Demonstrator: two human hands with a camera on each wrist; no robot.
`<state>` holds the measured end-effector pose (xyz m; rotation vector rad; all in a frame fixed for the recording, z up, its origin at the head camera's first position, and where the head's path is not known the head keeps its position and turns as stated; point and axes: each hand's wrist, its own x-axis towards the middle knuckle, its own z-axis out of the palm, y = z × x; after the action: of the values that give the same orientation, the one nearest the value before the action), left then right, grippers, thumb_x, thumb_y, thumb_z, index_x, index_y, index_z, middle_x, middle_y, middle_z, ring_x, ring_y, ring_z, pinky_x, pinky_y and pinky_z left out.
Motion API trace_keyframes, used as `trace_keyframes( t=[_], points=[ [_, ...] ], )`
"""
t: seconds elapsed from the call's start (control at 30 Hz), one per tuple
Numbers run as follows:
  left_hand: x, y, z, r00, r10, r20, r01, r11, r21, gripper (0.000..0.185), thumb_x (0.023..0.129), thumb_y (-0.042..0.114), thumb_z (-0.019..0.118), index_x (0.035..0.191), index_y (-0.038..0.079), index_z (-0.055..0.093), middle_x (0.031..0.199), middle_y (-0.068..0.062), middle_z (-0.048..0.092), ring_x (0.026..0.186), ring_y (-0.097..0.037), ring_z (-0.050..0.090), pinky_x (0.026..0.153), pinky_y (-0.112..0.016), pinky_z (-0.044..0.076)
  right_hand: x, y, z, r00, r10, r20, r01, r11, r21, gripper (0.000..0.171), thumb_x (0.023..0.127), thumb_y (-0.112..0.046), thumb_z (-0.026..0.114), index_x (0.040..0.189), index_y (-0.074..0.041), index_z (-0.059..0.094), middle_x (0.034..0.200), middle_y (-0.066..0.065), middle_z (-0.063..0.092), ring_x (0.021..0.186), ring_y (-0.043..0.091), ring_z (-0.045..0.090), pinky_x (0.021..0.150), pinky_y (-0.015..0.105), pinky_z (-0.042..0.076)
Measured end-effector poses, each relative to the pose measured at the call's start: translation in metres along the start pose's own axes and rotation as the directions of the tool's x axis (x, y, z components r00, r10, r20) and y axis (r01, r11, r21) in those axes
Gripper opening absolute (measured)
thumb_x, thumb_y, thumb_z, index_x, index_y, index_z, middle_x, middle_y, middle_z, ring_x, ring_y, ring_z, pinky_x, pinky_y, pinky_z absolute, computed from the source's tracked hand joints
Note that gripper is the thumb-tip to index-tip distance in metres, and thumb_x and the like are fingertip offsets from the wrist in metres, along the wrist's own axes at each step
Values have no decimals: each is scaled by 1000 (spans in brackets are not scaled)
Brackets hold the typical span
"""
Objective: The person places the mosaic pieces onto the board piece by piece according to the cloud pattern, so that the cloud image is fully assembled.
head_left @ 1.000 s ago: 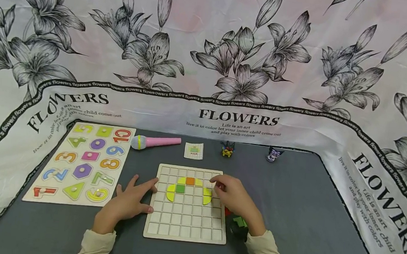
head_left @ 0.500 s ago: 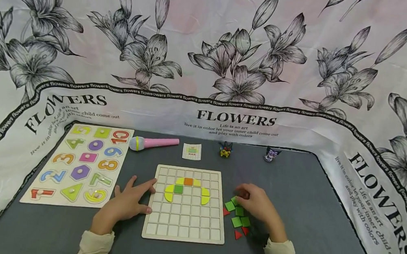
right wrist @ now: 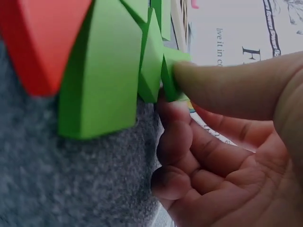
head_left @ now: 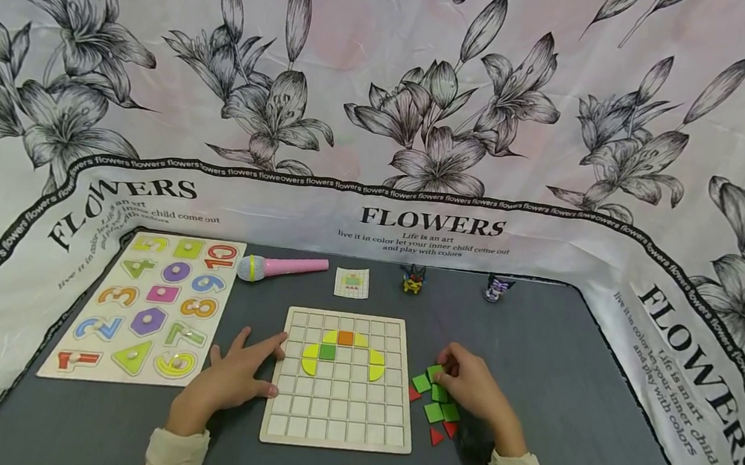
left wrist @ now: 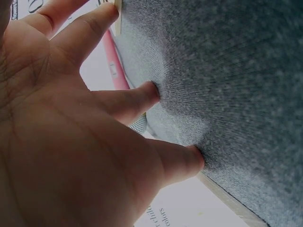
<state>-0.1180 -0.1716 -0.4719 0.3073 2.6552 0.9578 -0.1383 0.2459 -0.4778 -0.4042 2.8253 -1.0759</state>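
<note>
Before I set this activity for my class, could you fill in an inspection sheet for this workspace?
Surface: dark grey fabric tabletop.
Job's things: pale wooden square grid board bearing curved yellow pieces, one orange square tile and one green square tile; to its right, loose green square tiles and red triangular pieces; beyond its far edge, small white square pattern card.
Clutter: pale number-and-shape puzzle board at left; pink toy microphone with grey head; small yellow-and-black figurine; small purple-and-white figurine.
Hands: left hand spread at the grid board's left edge; right hand pinching one of the loose green tiles.
Cables: nothing seen.
Surroundings: white-and-pink sheet printed with black-line flowers and "FLOWERS", behind and at both sides.
</note>
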Motion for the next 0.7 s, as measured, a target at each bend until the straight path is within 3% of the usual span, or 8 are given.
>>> trace_keyframes(
  t=[0.2, 0.33, 0.7],
  points=[
    [0, 0, 0, 1000, 5, -5, -5, 1000, 10, 83, 85, 16, 91, 158, 13, 51, 148, -9, 62, 157, -58, 8, 108, -89, -4, 2, -1, 0, 996, 10, -88, -9, 1000, 11, 9, 97, -1, 75, 98, -5, 67, 89, -1, 67, 80, 15, 62, 71, 34, 53],
    [0, -1, 0, 1000, 2, -5, -2, 1000, 19, 83, 85, 16, 91, 158, 13, 52, 149, -10, 62, 157, -58, 9, 108, -90, -4, 6, -7, 2, 995, -16, -99, 17, 1000, 14, 10, 98, -3, 75, 98, -8, 67, 88, -3, 66, 79, 14, 61, 70, 34, 53],
    [0, -2, 0, 1000, 8, -3, -8, 1000, 7, 84, 86, 16, 91, 159, 13, 50, 147, -8, 63, 158, -58, 8, 108, -90, -4, 27, -48, 26, 985, -174, -2, 173, 982, 81, 5, 101, -6, 73, 104, -7, 70, 93, -4, 70, 82, 11, 67, 72, 32, 57]
  ],
)
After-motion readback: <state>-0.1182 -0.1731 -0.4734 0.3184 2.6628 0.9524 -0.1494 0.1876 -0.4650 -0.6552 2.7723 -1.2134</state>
